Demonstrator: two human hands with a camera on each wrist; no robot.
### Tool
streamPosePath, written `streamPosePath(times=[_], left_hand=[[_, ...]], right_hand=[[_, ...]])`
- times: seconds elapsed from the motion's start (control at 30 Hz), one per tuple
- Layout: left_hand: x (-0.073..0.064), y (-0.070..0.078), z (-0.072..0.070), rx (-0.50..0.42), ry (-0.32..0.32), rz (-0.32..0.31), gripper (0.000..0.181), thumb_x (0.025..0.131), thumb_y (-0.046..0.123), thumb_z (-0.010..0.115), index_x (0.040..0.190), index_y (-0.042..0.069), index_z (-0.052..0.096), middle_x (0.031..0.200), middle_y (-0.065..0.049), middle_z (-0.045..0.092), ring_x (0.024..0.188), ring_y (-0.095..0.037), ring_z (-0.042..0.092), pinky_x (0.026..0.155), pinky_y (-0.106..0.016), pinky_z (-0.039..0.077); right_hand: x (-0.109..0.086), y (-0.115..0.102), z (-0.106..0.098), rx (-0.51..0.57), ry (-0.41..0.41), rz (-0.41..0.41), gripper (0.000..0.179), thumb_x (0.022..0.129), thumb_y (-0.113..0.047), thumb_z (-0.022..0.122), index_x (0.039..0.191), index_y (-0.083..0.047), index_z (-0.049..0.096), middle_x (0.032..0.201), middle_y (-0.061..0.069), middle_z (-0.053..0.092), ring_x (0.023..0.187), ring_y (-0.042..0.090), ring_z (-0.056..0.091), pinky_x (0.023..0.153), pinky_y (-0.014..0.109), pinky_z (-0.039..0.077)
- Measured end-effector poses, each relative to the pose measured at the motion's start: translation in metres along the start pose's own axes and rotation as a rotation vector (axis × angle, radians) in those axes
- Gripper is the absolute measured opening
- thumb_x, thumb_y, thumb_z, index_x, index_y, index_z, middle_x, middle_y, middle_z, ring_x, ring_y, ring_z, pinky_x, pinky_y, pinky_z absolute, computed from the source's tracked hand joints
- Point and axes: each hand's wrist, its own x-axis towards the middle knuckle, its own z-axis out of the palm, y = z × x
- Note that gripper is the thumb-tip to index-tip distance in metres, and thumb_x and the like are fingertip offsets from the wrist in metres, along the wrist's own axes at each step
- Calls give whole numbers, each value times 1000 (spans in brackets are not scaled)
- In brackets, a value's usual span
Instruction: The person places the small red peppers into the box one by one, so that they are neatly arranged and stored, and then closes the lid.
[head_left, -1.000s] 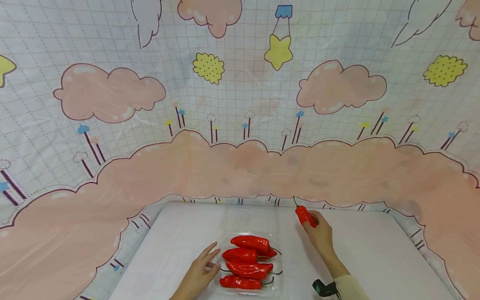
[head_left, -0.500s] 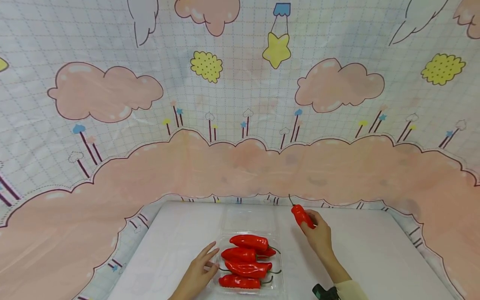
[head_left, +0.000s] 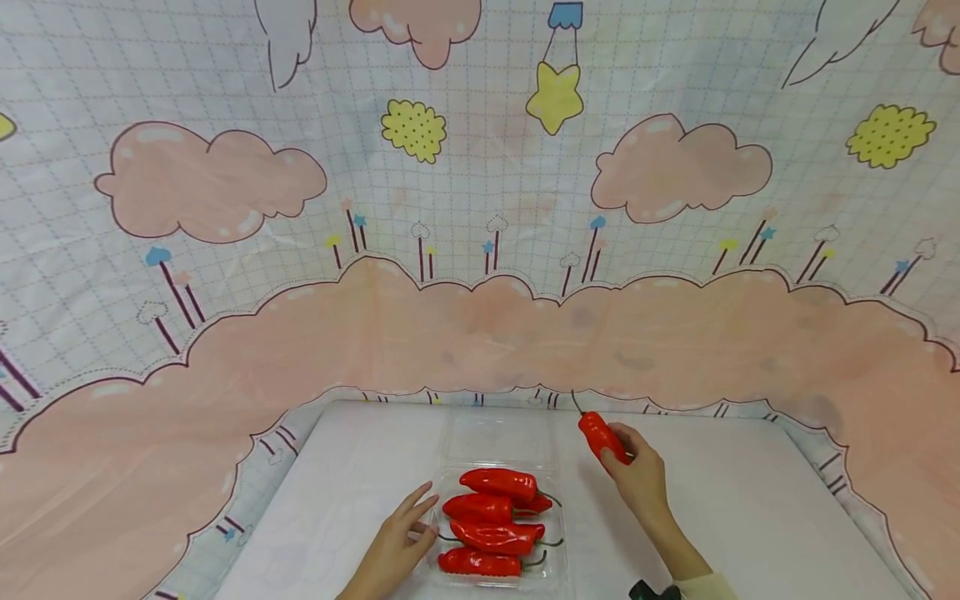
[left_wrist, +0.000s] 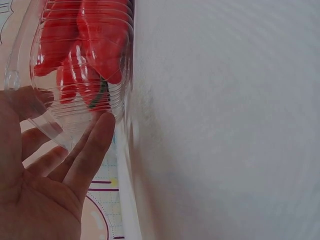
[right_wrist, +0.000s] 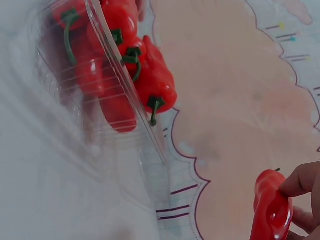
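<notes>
Several red peppers with green stems lie stacked in a clear plastic clamshell box, its lid folded back on the far side. My left hand is at the box's left wall; in the left wrist view its straight fingers rest against the clear plastic. Beyond the box on the right, my right hand pinches one red pepper between thumb and fingers, stem pointing up and away to the left. The right wrist view cuts off part of that pepper.
A white tabletop bears the box. Behind it hangs a patterned cloth with clouds and stars. A dark device sits at my right wrist, by the sleeve.
My right hand has shifted slightly to the left, carrying the pepper with it. The left hand and the peppers in the box stay as they were.
</notes>
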Motion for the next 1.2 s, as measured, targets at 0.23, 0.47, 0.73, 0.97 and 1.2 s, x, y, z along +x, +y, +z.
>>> streamPosePath(times=[0.23, 0.47, 0.73, 0.97, 1.2], left_hand=[[0, 0, 0, -1, -1, 0, 51, 93, 21, 65, 139, 3, 53, 155, -17, 38, 87, -7, 67, 75, -24, 60], [0, -1, 0, -2, 0, 3, 51, 93, 21, 65, 139, 3, 54, 155, -17, 38, 87, -7, 66, 75, -23, 60], [1, -1, 0, -17, -9, -18, 52, 93, 22, 65, 140, 4, 53, 156, -16, 37, 89, -8, 66, 76, -23, 60], [0, -1, -1, -24, -12, -9, 51, 94, 21, 64, 140, 3, 52, 156, -18, 37, 88, -8, 66, 75, -23, 60], [0, -1, -1, -23, -11, -6, 51, 94, 21, 65, 140, 3, 52, 156, -17, 37, 88, -6, 65, 75, -23, 60]], right_hand=[[-9, -3, -1, 9, -14, -8, 43, 91, -12, 64, 134, -10, 57, 128, 17, 63, 111, 32, 58, 89, 44, 58], [-15, -5, -2, 41, -43, 5, 44, 91, -12, 66, 134, -10, 57, 129, 17, 63, 114, 33, 57, 88, 42, 59], [-24, -14, 0, 73, -53, -21, 43, 90, -10, 68, 132, -9, 59, 125, 16, 64, 112, 32, 58, 84, 37, 60], [-29, -19, 6, 112, -66, -62, 41, 88, -5, 70, 128, -8, 63, 119, 16, 68, 107, 30, 61, 80, 24, 58], [-34, -20, 11, 150, -116, -80, 39, 87, -4, 71, 125, -9, 64, 121, 15, 68, 108, 30, 63, 85, 30, 59]])
